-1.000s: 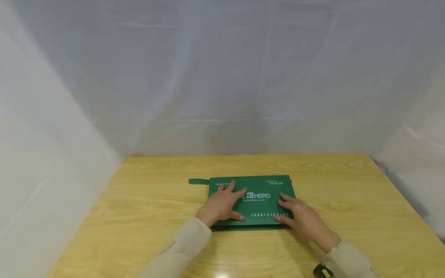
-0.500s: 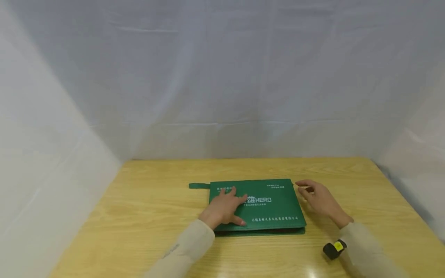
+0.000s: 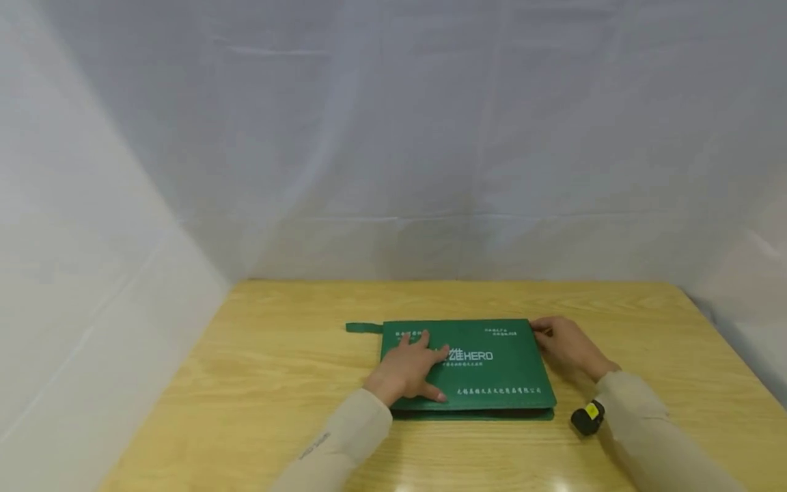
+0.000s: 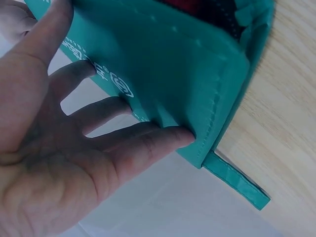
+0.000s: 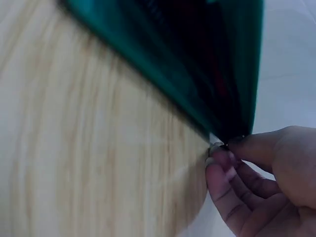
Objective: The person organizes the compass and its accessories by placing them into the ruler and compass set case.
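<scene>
A green zip pouch (image 3: 504, 372) with white lettering and "HERO" lies flat on the table. My left hand (image 3: 410, 369) rests on its left part with the fingers spread; in the left wrist view the left fingertips (image 4: 183, 137) touch the cover. Along the near side the pouch gapes, its zipper teeth (image 4: 226, 14) and dark, partly red inside showing. At the far right corner my right hand (image 3: 568, 345) pinches the zipper end; in the right wrist view the thumb and fingers of the right hand (image 5: 261, 182) meet there, covering most of what they hold.
A green wrist strap (image 3: 364, 328) sticks out leftward from the pouch's far left corner. The wooden table (image 3: 277, 383) is bounded by white sheeting (image 3: 393, 150) at the back and sides. A small black device with a yellow patch (image 3: 588, 418) sits at the right sleeve.
The right hand has left the pouch's cover, moved to the far right corner and now pinches there. The cover's near right edge has risen. My left hand stays on the pouch.
</scene>
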